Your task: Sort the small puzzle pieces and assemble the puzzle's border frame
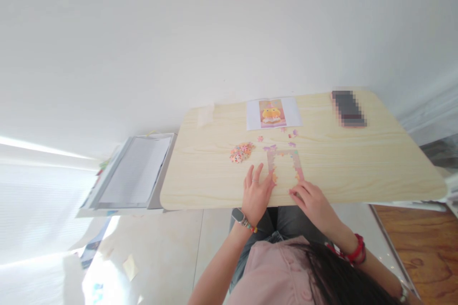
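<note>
The left hand (255, 195) lies flat and open, touching the puzzle frame (285, 165) at 7 o'clock. The right hand (311, 200) presses loose fingers on its 5 o'clock corner, holding nothing. The frame is pink with a bare middle.

Left hand (256, 194) lay flat, touching puzzle frame (285, 165) left edge; right hand (312, 200) pressed its lower right corner. Loose piece pile (242, 152) lay nearby, reference picture (272, 113) beyond on table (358, 162).

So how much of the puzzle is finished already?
Not much. The puzzle frame has its top and both sides joined, but the middle is bare table. The left hand rests flat at the frame's left bottom corner and the right hand touches the right bottom corner. A pile of pieces and a few loose pieces wait below the picture.
</note>
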Available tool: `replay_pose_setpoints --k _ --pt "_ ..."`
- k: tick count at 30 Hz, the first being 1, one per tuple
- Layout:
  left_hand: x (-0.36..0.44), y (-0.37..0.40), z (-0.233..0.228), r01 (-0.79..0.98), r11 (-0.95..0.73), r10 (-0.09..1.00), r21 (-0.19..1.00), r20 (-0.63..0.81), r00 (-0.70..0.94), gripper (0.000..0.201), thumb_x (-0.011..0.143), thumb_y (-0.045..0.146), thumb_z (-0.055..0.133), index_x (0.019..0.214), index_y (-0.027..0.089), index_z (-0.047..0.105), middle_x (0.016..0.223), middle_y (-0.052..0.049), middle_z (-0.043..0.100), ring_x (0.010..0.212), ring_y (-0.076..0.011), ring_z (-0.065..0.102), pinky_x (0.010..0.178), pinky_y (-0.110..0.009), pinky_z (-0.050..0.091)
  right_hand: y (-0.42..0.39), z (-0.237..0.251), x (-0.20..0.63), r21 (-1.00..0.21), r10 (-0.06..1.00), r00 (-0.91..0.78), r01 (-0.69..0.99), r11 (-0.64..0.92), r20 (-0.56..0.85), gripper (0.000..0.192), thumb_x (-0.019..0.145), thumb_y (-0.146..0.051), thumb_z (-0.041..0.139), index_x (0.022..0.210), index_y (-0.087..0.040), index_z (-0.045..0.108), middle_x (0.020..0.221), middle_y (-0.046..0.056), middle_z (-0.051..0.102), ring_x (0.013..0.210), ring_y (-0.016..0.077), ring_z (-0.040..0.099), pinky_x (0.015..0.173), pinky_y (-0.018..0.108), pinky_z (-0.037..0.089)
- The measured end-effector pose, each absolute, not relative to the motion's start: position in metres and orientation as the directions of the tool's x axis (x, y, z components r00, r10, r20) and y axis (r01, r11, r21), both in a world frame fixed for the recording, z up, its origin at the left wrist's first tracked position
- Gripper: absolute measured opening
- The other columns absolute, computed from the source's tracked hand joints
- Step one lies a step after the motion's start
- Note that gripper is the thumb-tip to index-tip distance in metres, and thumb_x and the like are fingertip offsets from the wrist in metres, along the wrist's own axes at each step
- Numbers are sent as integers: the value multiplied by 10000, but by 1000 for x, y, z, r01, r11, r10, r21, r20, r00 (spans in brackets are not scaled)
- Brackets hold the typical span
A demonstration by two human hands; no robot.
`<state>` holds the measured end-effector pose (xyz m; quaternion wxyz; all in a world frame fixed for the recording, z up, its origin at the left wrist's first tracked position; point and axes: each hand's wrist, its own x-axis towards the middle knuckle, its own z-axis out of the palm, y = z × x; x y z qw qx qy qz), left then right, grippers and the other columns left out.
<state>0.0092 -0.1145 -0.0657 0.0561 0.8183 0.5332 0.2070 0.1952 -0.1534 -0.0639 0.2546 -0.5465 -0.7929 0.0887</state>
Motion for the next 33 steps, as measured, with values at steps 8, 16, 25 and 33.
replay_pose_setpoints --k 8,16,25,33 --pt "16 -118 -58 813 -460 881 356 295 370 314 862 204 471 1172 234 501 1345 -113 323 1301 -309 220 969 -502 389 -155 -64 224 -436 897 -204 817 377 392 97 858 -273 491 888 -193 536 795 45 628 736 175 568 695 324 432" --pt "45 -132 -53 720 -584 812 374 282 512 251 833 178 499 1068 247 556 1355 -79 300 1297 -319 209 976 -504 382 -148 -64 233 -355 872 -290 827 435 394 129 871 -245 479 788 -190 561 805 47 644 773 169 577 729 321 410" --pt "56 -137 -49 729 -610 792 309 264 551 342 826 168 496 1139 300 535 1351 -42 338 1305 -332 190 987 -527 362 -147 -66 231 -318 859 -316 832 455 403 150 870 -229 479 862 -169 617 858 63 662 805 178 578 756 343 425" --pt "56 -138 -51 739 -610 792 286 246 559 324 821 171 503 1120 286 550 1348 -33 357 1306 -333 189 987 -524 365 -148 -69 231 -299 862 -314 844 445 397 176 871 -224 481 882 -161 645 885 70 665 831 179 588 754 343 432"
